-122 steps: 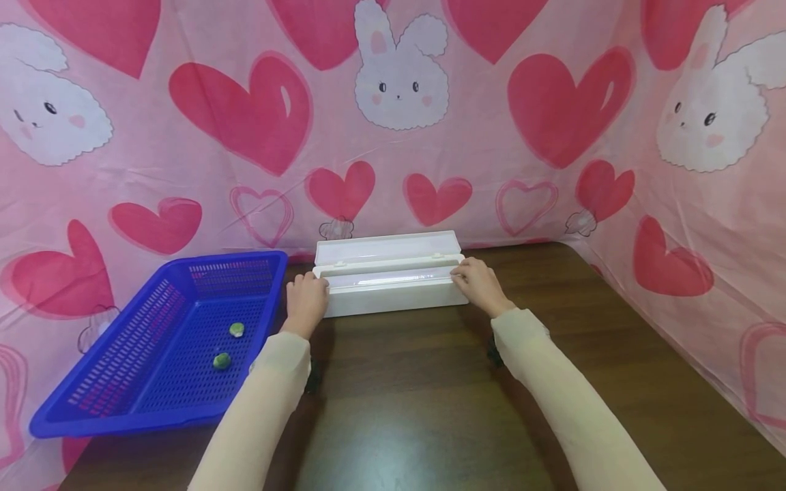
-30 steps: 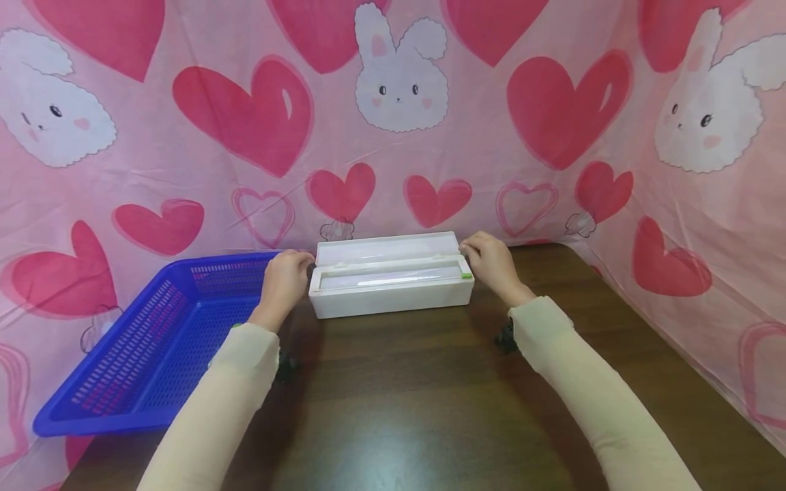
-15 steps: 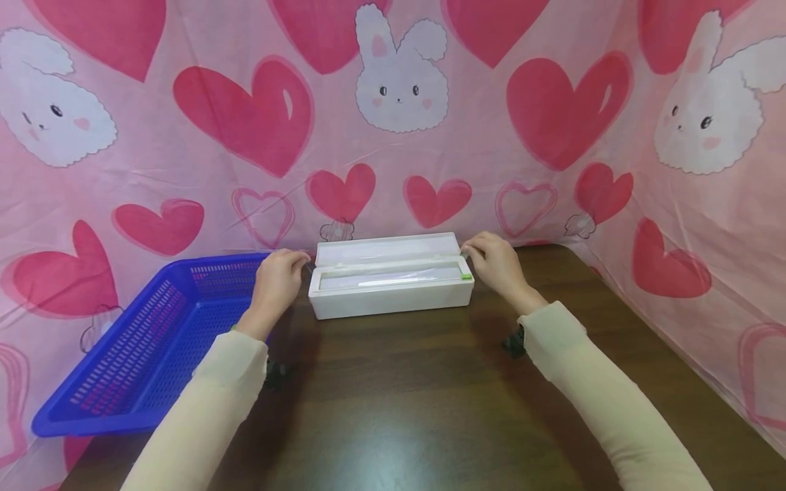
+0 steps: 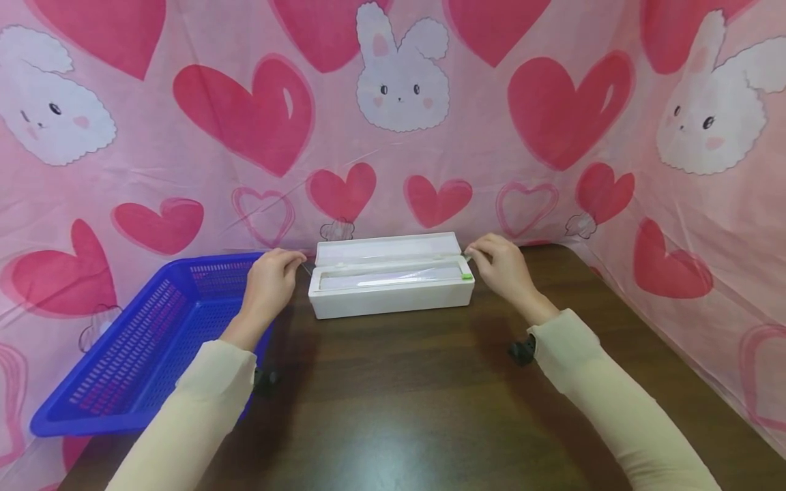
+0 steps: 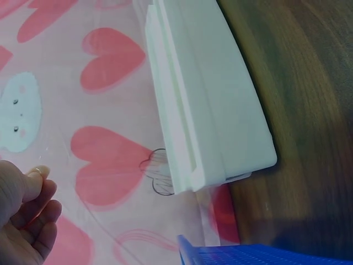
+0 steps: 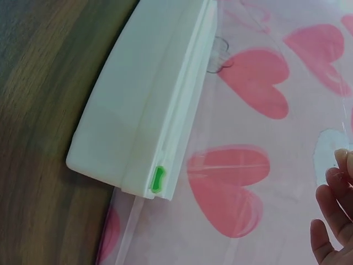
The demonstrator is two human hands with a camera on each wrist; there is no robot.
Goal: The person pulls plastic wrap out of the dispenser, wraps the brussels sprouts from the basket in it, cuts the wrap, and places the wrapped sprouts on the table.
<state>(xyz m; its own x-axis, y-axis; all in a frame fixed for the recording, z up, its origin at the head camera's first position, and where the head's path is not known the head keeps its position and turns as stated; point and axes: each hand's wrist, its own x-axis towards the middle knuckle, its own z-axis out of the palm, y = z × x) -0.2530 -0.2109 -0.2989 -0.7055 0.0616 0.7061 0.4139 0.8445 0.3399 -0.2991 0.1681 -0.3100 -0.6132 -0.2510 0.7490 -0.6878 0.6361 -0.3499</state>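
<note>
In the head view, a long white cling film dispenser box (image 4: 393, 297) lies across the far part of the table, its lid (image 4: 388, 248) tilted back. A small green slider (image 4: 467, 277) sits at its right end. Just past the left end, my left hand (image 4: 270, 279) pinches clear cling film (image 4: 308, 269) between thumb and index finger. Beyond the right end, my right hand (image 4: 505, 271) pinches the other side of the film. Both wrist views show fingertips pressed together on see-through film, above the box; how far the film reaches is hard to tell.
A blue plastic basket (image 4: 56, 417) with slotted walls stands at the left, partly behind my left forearm. The dark wooden table (image 4: 393, 395) spreads in front of the box. A pink cloth with hearts and rabbits (image 4: 393, 150) hangs close behind and on the right.
From the box's front corners, both hands have moved outward past its ends, lately drawing slightly apart and back. The green slider has come into view; two small green vegetables in the basket are now hidden.
</note>
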